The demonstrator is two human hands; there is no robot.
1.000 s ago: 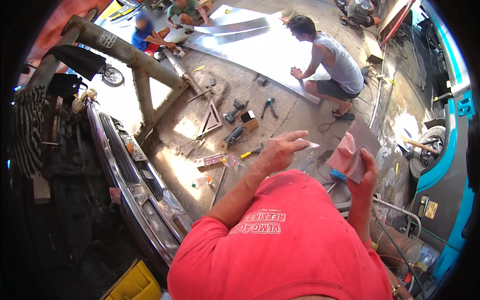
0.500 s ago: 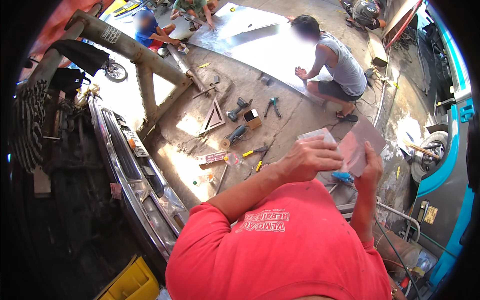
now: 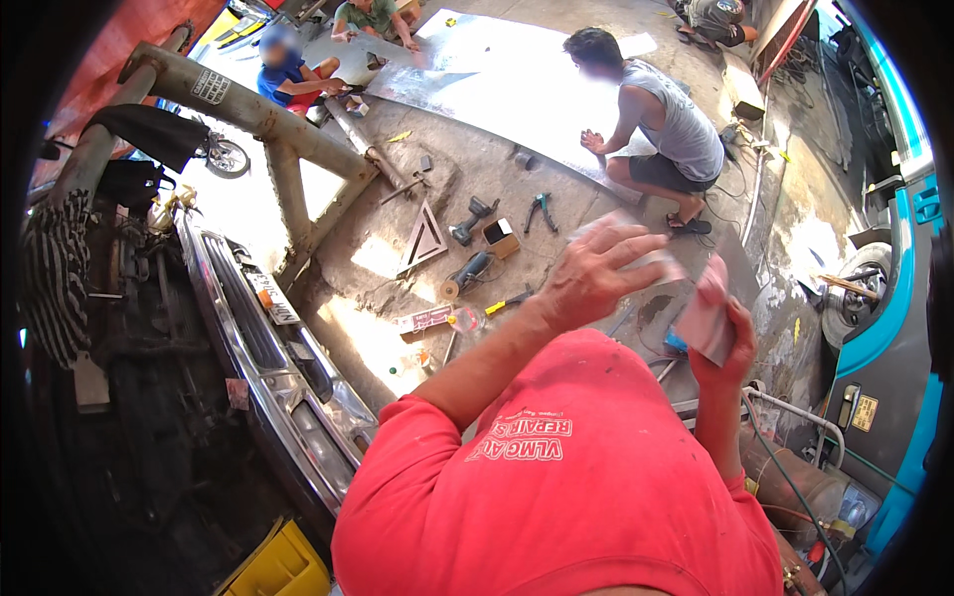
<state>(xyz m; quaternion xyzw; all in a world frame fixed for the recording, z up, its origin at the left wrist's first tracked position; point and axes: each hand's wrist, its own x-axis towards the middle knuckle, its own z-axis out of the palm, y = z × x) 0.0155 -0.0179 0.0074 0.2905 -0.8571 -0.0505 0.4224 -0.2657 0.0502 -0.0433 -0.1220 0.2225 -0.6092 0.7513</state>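
Note:
My left hand is raised in front of my chest, fingers bent over a pale pinkish sheet, smeared by motion. Lower and to the right, my right hand grips a pinkish-grey sheet between thumb and fingers; its upper part looks curled. Both sheets resemble sandpaper, but their exact kind is not clear. A gap separates the two sheets. Something bright blue shows just left of the right-hand sheet, partly hidden by it.
On the concrete lie a triangular square, a drill, an angle grinder, a small box and pliers. A person crouches beside a large metal sheet. A chrome bumper stands left, a hose right.
My hands have moved apart, the left one up and leftward. The right-hand sheet has tilted and curled. The crouching person's hand has shifted slightly on the metal sheet.

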